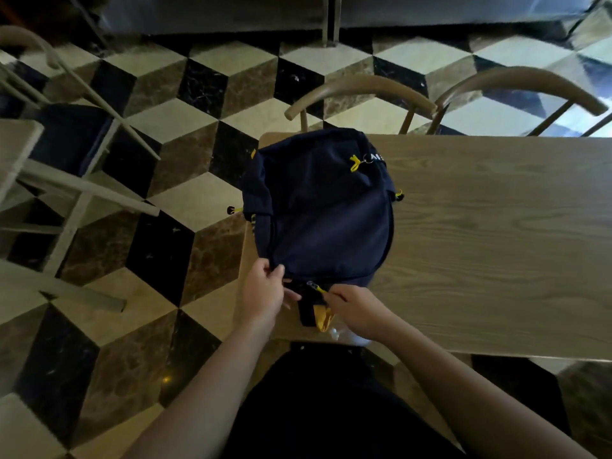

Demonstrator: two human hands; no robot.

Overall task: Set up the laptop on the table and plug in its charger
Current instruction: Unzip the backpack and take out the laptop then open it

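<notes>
Looks like a café or restaurant dining room rather than a home. Polished marble floor (205, 180) laid in a cube pattern of black, brown and cream tiles, glossy enough to throw back light at the far right. Long wood-grain counter (496, 243) with two curved-back wooden chairs (361, 91) tucked in on the far side. A second, pale-framed chair with a dark seat cushion (73, 137) to the left, beside the edge of another table (16, 140). Repeated matching seating, arranged in rows.
</notes>
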